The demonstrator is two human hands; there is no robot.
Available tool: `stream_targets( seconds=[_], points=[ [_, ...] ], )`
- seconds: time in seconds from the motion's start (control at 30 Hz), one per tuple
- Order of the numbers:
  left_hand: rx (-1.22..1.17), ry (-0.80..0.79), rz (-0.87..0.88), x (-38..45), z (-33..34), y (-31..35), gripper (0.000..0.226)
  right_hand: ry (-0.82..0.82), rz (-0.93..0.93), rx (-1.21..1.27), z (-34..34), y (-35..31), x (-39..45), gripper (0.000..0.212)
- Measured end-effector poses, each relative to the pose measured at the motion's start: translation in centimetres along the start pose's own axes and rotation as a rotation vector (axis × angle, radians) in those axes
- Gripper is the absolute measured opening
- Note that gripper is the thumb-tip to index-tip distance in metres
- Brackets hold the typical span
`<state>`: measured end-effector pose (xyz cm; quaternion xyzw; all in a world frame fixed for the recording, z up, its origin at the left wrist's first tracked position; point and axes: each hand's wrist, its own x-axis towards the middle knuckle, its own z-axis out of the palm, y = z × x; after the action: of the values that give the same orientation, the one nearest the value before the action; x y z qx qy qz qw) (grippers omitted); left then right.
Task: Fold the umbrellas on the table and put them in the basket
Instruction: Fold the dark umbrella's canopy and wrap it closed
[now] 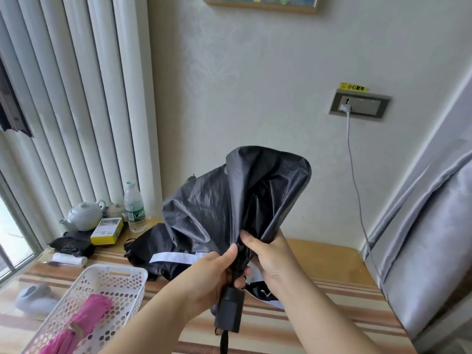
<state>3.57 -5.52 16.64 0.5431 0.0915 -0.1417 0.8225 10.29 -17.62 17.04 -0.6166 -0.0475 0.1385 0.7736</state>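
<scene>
Both hands, left hand and right hand, grip the black umbrella, canopy billowing above them.

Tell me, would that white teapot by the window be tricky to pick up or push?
Probably somewhat. The white teapot looks like glazed ceramic, so it is likely smooth, a bit slippery and breakable if knocked. Its round, squat body suggests it would slide rather than tip when pushed. Its lid seems to sit loose, so tilting might drop it.

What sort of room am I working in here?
Probably a hotel room or bedroom: a tea set with white teapot by long window curtains, a framed picture on the wall, and grey upholstered furniture beside the striped table.
</scene>
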Motion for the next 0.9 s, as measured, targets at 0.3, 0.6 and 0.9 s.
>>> stream_targets(
  seconds=[0.3, 0.6, 0.9],
  points=[
    [-0.042, 0.010, 0.111, -0.1, 0.7, -0.4, 0.025, -0.109, -0.044, -0.164, -1.5, -0.1, 0.6, 0.024],
    [0.096, 0.219, 0.179, 0.9, 1.0, -1.3, 0.019, 0.579, -0.863, -0.749, -1.3, -3.9, -0.7, 0.047],
    [0.238, 0.324, 0.196, 1.5, 0.5, -1.4, 0.024, 0.301, -0.803, -1.291, -1.0, -7.3, 1.4, 0.025]
  ],
)
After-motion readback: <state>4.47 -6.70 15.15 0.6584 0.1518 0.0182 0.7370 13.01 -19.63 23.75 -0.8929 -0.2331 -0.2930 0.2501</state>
